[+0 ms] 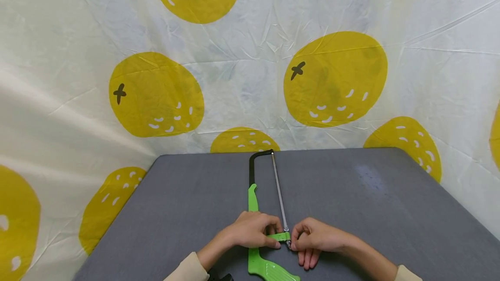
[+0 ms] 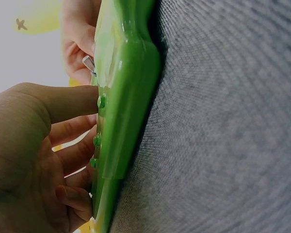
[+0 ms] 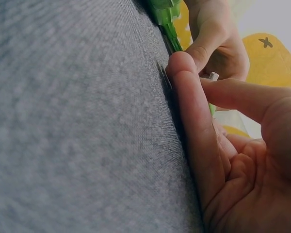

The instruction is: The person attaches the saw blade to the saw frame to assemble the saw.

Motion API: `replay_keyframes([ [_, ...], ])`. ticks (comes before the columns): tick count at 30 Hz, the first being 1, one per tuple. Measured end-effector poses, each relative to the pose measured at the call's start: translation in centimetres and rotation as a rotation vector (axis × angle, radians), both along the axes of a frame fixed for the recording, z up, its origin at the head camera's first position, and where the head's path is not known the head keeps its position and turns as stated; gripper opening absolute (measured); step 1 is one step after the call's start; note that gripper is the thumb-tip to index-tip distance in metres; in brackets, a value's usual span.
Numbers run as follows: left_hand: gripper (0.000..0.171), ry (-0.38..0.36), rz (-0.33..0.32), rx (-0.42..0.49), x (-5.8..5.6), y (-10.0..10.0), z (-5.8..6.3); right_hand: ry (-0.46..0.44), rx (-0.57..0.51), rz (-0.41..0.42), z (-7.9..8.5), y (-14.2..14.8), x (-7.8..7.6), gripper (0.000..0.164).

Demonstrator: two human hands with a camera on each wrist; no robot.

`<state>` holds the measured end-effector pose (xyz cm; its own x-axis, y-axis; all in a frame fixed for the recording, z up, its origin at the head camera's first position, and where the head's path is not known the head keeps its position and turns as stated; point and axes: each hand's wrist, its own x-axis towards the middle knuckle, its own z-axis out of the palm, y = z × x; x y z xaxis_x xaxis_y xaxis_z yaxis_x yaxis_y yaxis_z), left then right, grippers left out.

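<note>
A hacksaw (image 1: 253,198) with a green handle, black front frame and silver blade (image 1: 279,187) lies flat on the grey table, its grip toward me. My left hand (image 1: 254,229) grips the green crosspiece (image 1: 279,237) at the blade's near end, with the thumb on the near side. Beside it, my right hand (image 1: 318,238) pinches the small metal tightening screw (image 1: 288,244) between thumb and index finger; other fingers extend below. A metal tip (image 3: 213,76) pokes up between the hands in the right wrist view. The fingers partly hide the screw.
The grey table (image 1: 187,203) reaches back to a white cloth (image 1: 242,90) printed with large yellow fruit, which hangs behind and at both sides. A dark object (image 1: 225,277) shows at the bottom edge, near the left sleeve, too cut off to name.
</note>
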<state>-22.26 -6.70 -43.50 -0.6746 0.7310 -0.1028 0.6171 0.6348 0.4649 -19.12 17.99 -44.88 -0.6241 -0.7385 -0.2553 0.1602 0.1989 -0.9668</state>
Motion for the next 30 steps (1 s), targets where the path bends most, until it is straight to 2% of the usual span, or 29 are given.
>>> replay_keyframes([
  [8,0.017,-0.002,-0.004,0.005,-0.04,0.06,-0.02,0.004,-0.007,0.024,0.06,0.16,-0.01,0.008],
  [18,0.016,-0.002,-0.006,0.002,-0.09,0.11,-0.21,-0.002,0.033,0.007,0.16,0.15,-0.11,0.025],
  [30,0.017,0.003,-0.003,0.004,-0.05,0.06,-0.08,-0.010,0.007,0.010,0.20,0.18,-0.10,0.022],
])
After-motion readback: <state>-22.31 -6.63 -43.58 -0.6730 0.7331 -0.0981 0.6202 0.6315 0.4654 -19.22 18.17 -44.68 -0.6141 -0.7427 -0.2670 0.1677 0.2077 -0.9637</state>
